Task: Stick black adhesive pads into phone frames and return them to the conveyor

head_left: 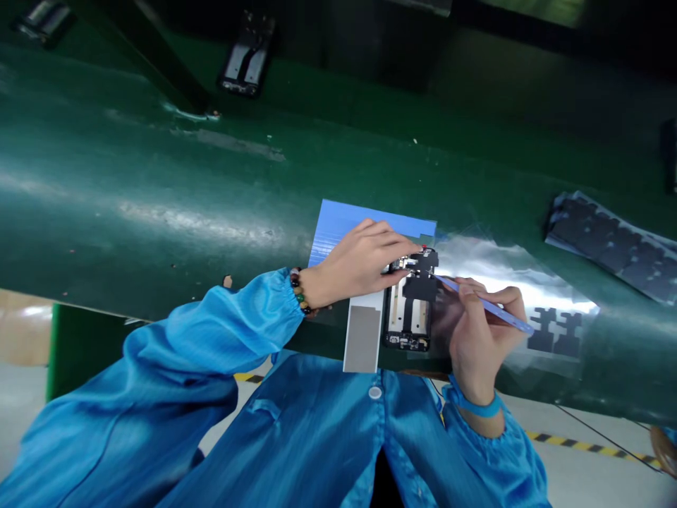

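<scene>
While the left hand (364,257) pressed its fingertips on the top end of the phone frame (410,307), the right hand (479,331) pinched a thin blue tool (484,305), its tip at the frame. Under the left hand lay a blue pad (338,222); below it, a grey strip (364,337). Beyond the right hand lay clear film with black cut-outs (555,330) and a stack of sheets (608,243) on the green bench (159,183). The fingers hid the frame's top edge.

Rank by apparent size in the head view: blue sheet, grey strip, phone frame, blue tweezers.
1. blue sheet, though the left hand partly covers it
2. phone frame and grey strip, too alike to rank
3. blue tweezers in the right hand, thinnest
</scene>
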Demonstrator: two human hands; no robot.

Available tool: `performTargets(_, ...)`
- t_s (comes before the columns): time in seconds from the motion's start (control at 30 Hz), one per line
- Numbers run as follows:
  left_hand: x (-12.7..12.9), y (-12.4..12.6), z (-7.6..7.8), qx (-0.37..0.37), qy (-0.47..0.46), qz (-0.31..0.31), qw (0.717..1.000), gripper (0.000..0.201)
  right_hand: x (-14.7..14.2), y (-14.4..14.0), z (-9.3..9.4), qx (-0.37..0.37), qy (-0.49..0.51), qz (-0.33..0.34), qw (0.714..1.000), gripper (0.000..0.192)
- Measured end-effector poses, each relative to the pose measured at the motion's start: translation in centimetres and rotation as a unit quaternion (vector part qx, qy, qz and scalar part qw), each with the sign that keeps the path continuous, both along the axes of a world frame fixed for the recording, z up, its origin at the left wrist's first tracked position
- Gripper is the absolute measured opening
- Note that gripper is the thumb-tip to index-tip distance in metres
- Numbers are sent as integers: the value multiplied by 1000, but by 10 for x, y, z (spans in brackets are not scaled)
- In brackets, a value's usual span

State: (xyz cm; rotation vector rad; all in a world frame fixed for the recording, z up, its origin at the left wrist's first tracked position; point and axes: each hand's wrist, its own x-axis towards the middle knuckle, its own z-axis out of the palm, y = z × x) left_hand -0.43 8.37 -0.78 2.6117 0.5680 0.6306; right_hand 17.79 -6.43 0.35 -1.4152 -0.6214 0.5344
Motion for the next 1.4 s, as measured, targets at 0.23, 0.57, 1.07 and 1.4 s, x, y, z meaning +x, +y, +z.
performTargets(0.23,0,0,-1,25,6,-2,1000,31,-2,1,-2,-17,-4,1,1000,31)
performTargets(0.57,0,1,0,46,-4,-1,999,30,0,1,-4,-17,-14,0,1000,33)
performTargets(1.07,3,0,10,104,80,-31,991,38,14,-19,10,-23,-35,-4,999,27)
performTargets(1.4,-77,-48,25,125,21,-89,988,18,-22,-41,-2,-96,-71,209,971,29)
